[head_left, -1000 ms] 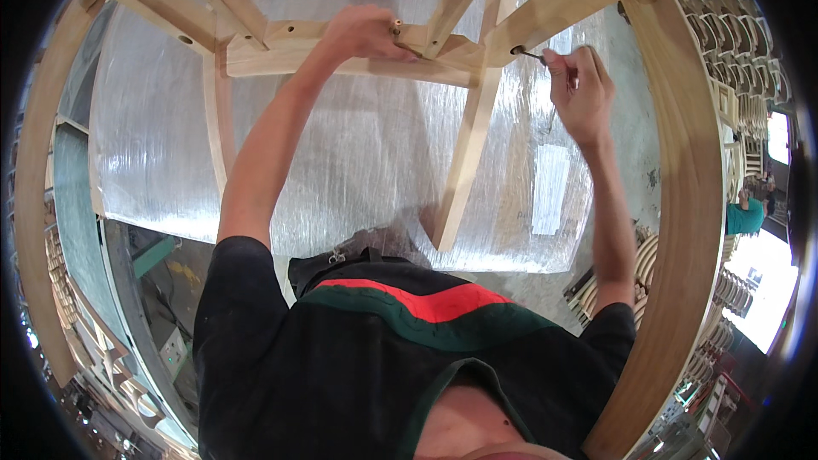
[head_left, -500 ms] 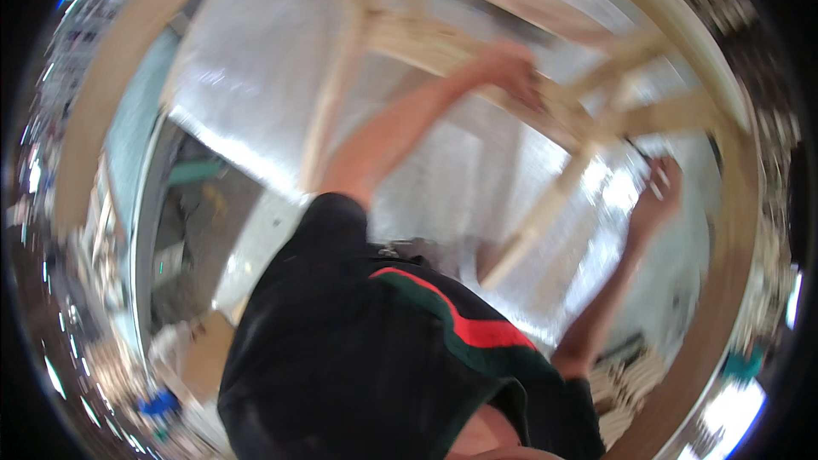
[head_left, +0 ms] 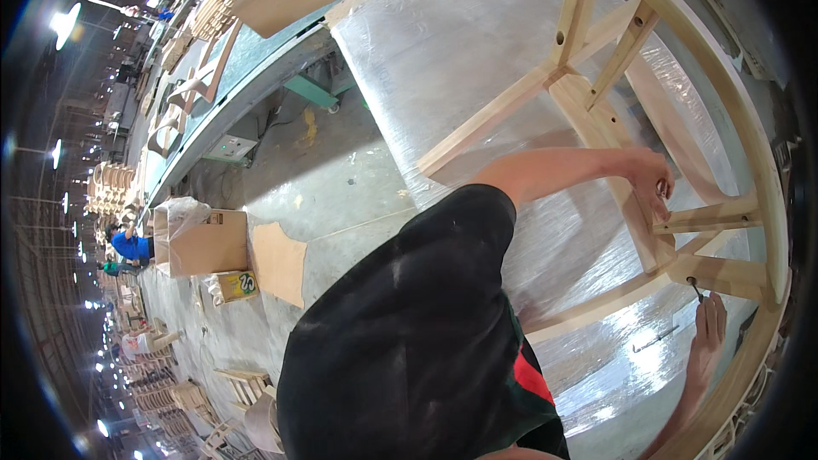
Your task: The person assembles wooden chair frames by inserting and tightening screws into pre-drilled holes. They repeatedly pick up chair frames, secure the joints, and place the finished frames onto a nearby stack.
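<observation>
One slim tool pinched in right fingers; left fingers curled, hold unclear; wooden frame alongside probably stiff, best gripped by rail.

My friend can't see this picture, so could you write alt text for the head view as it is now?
A person's right hand holds a thin dark tool at a hole in a pale wooden frame, with the left hand at its crossbar. Plastic-wrapped material lies beneath; a cardboard box stands on the workshop floor.
</observation>
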Demonstrator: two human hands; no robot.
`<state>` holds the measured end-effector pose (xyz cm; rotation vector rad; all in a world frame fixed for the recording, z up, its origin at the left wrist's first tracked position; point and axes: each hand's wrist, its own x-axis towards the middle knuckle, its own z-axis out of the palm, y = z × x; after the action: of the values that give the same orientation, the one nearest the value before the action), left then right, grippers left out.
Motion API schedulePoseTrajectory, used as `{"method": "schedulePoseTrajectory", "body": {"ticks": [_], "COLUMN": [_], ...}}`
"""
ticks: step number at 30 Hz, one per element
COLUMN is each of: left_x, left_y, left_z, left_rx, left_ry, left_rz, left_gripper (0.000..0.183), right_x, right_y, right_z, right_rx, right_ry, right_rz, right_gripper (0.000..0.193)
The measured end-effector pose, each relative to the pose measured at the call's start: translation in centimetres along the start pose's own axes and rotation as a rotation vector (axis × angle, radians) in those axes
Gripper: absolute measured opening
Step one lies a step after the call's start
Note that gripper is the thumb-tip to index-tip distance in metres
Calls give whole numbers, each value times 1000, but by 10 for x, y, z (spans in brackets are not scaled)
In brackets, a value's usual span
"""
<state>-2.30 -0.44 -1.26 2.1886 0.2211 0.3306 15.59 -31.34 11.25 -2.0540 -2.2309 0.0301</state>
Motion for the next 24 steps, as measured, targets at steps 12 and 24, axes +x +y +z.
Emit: {"method": "schedulePoseTrajectory", "body": {"ticks": [12,24], "left_x": [27,2], "left_y": [-17,-21], "left_z": [25,25], "left_rx": [397,-365], "left_ry": [-79,124], "left_rz": [293,-171], "left_gripper": [31,17], "right_x": [-4,53], "right_y": [0,-57], "right_z": [109,103], "right_rx": [301,865], "right_ry": [713,1216], "right_rz": [663,874], "right_gripper": [24,21]}}
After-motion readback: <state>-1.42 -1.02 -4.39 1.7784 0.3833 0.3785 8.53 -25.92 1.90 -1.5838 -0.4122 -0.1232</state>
